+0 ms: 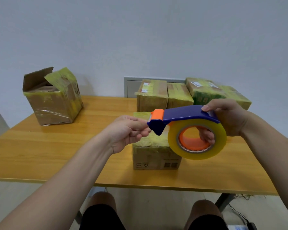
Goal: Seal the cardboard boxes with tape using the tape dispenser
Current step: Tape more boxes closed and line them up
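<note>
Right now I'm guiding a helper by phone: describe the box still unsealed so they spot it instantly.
Start at the wooden table, then look to its far left side. The cardboard box there stands alone; unlike the taped boxes at the back right, its flaps stand open.

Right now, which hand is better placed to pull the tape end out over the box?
Left, I'd say. The left hand pinches the tape end at the cutter of the tape dispenser, above the box; the right hand is busy gripping it.
</note>
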Action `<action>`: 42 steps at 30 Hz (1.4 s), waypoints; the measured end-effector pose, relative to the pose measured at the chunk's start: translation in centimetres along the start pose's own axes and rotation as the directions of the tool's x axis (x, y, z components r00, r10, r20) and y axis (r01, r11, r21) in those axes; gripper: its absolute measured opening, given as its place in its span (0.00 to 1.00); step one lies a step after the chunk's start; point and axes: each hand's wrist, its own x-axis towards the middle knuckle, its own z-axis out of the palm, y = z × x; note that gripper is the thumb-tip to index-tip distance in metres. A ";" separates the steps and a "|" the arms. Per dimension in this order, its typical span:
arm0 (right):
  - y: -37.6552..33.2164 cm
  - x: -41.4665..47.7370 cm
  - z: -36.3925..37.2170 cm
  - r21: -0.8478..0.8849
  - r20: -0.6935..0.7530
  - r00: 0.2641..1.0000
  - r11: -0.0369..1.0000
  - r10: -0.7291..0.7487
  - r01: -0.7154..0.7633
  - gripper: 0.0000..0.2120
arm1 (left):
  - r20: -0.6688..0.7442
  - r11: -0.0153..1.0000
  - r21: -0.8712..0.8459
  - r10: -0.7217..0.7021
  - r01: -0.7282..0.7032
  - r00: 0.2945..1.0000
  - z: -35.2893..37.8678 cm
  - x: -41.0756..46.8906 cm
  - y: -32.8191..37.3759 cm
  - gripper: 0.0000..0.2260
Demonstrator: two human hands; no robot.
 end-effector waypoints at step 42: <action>-0.7 0.5 -1.0 -0.329 -0.266 0.934 0.888 0.240 -0.322 0.31 | -0.143 0.756 0.635 -0.084 0.157 0.986 -2.3 -1.7 -4.1 0.14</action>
